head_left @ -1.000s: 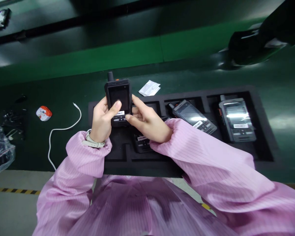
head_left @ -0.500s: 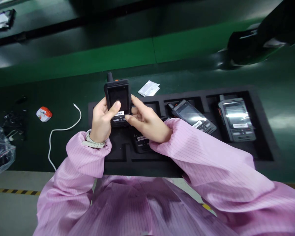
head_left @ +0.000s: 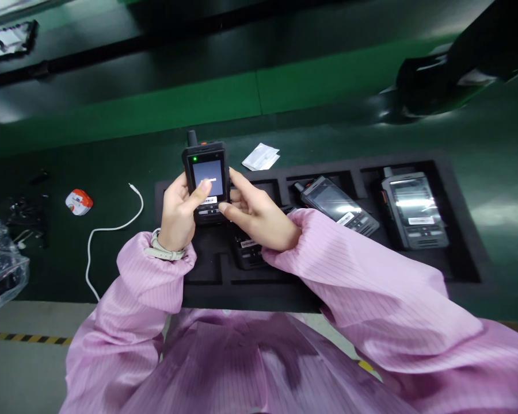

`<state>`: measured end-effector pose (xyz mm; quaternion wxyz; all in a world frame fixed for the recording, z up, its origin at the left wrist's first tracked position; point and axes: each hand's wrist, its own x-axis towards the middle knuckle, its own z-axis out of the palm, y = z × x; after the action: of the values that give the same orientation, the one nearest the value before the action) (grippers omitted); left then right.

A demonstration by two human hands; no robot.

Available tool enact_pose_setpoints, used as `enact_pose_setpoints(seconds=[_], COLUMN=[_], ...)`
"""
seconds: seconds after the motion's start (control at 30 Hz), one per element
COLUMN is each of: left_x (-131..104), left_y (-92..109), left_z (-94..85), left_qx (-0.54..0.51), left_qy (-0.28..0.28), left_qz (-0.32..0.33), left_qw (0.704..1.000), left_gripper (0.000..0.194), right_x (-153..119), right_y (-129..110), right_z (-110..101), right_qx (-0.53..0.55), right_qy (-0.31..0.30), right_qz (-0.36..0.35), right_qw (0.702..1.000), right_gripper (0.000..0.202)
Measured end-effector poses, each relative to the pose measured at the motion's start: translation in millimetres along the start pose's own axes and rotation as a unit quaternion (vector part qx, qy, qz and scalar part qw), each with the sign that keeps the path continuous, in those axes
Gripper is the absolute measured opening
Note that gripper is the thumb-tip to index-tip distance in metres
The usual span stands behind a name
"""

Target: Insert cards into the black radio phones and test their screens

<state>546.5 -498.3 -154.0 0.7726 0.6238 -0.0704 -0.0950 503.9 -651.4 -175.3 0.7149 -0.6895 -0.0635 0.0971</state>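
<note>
A black two-way radio (head_left: pixel 206 164) with a stubby antenna and an orange top button is held upright over the left end of the foam tray (head_left: pixel 354 183). Its screen is lit pale blue-grey, and a small green light glows at its upper left corner. My left hand (head_left: pixel 179 210) grips its left side, thumb across the lower screen. My right hand (head_left: pixel 259 215) closes on the right edge, thumb by the keys under the screen. Partly beneath my right wrist, another radio (head_left: pixel 249 253) lies in the tray. Further right rest a tilted radio (head_left: pixel 334 201) and a grey radio (head_left: pixel 416 207).
Folded white paper (head_left: pixel 261 157) lies behind the tray. To the left are a white cable (head_left: pixel 112 229), an orange-and-white round item (head_left: pixel 79 202), dark tangled parts (head_left: pixel 26 215) and a clear plastic bag (head_left: pixel 2 264). A black stand or arm (head_left: pixel 431 80) rises at the back right.
The held radio's screen has gone from dark to lit, and its green light has come on. Both hands keep the same hold; the view has shifted slightly.
</note>
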Motion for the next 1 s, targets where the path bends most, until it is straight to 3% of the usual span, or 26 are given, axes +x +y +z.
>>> enact_pose_setpoints(seconds=[0.07, 0.17, 0.23, 0.37, 0.57, 0.87, 1.0], left_x=[2, 5, 5, 1, -2, -6, -9], left_y=[0, -1, -2, -3, -9, -14, -14], left_z=[-0.9, -2.8, -4.1, -6.7, -14.4, -15.9, -15.3], left_qx=[-0.014, -0.052, -0.079, -0.113, -0.143, -0.165, -0.18], left_qy=[0.01, 0.028, 0.037, 0.043, 0.016, 0.023, 0.028], left_qz=[-0.006, -0.043, -0.074, -0.121, -0.157, -0.188, -0.183], left_qw=[1.0, 0.997, 0.993, 0.985, 0.977, 0.968, 0.966], left_gripper=[0.032, 0.038, 0.043, 0.053, 0.062, 0.047, 0.054], right_x=[2, 4, 4, 4, 2, -6, -8], right_y=[0, 1, 4, 11, 10, 8, 11], right_z=[1, 3, 4, 7, 12, 17, 16], right_qx=[0.041, 0.078, 0.07, 0.073, 0.053, 0.026, -0.001], right_qy=[-0.027, -0.078, -0.077, -0.039, 0.014, 0.043, 0.049], right_qz=[0.001, -0.001, 0.003, 0.03, 0.098, 0.124, 0.115], right_qw=[0.999, 0.994, 0.995, 0.996, 0.994, 0.991, 0.992], right_gripper=[0.087, 0.118, 0.126, 0.123, 0.137, 0.134, 0.128])
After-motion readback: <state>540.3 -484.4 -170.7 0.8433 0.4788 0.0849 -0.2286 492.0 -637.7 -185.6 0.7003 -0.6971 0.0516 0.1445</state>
